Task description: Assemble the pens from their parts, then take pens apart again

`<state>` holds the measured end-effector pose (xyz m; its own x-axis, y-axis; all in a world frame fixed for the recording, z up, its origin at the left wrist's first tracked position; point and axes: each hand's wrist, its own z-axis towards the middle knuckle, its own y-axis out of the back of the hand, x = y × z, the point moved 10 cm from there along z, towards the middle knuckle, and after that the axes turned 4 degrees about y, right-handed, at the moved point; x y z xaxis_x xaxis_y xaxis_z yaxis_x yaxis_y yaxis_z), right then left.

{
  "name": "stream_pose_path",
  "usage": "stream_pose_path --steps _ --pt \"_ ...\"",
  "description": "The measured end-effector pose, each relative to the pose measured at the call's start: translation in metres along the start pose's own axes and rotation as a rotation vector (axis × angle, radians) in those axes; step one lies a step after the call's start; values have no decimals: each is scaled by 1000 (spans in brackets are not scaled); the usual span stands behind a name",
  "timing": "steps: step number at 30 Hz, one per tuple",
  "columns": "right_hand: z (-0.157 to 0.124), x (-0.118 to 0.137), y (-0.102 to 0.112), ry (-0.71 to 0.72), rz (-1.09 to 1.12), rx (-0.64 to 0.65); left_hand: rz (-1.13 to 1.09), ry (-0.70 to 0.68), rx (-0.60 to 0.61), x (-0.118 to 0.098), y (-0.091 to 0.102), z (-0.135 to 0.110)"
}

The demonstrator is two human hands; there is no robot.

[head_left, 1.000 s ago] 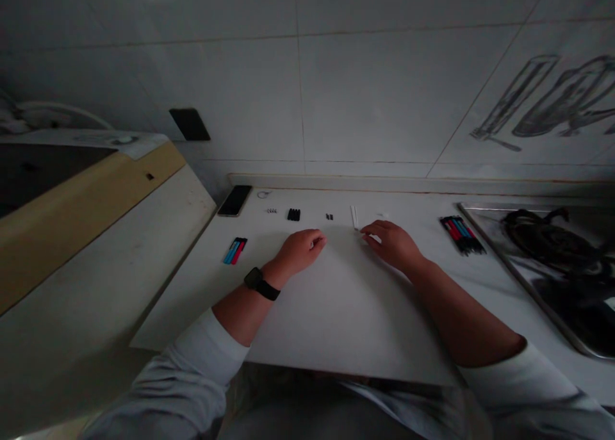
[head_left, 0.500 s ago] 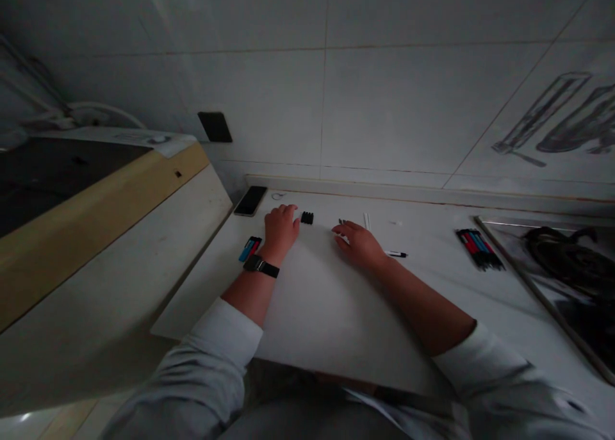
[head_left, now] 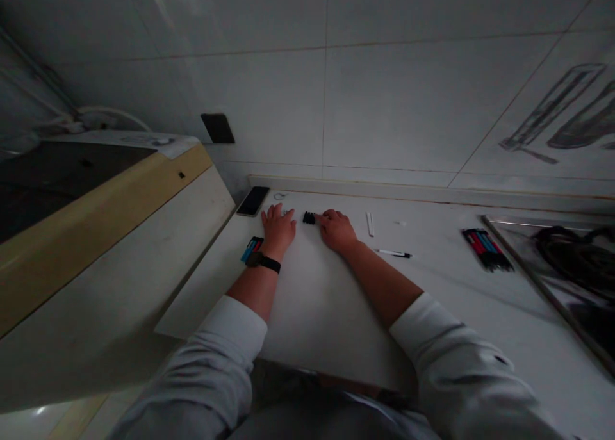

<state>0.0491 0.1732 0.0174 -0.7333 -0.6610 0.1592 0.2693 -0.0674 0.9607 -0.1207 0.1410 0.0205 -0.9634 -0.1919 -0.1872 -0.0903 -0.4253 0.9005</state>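
Note:
My left hand rests on the white tabletop with its fingers spread, a dark watch on the wrist. Small silvery pieces lie by its fingertips, too small to name. In the middle sits a tight row of small black parts. My right hand is at their right side, index finger reaching to them and the other fingers curled under; what these hold, if anything, is hidden. Blue and red parts lie beside my left wrist. A white and black pen lies right of my right forearm.
A phone and a thin ring-like item lie at the back left. Two white sticks are right of my right hand. Several red, blue and black pens lie beside a metal-edged panel. A tiled wall closes the back.
My right hand has moved left to the black parts, uncovering more of the pen and the white sticks. My left hand has shifted slightly, its fingers more spread.

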Motion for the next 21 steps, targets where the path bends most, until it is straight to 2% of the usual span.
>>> stream_pose_path --steps 5,13,21 --pt "2 5 0 24 -18 21 0 1 -2 -4 6 -1" --pt "0 13 8 143 -10 -36 -50 44 -8 -1 19 1" --pt "4 9 8 125 -16 -50 -60 64 34 0 19 2"
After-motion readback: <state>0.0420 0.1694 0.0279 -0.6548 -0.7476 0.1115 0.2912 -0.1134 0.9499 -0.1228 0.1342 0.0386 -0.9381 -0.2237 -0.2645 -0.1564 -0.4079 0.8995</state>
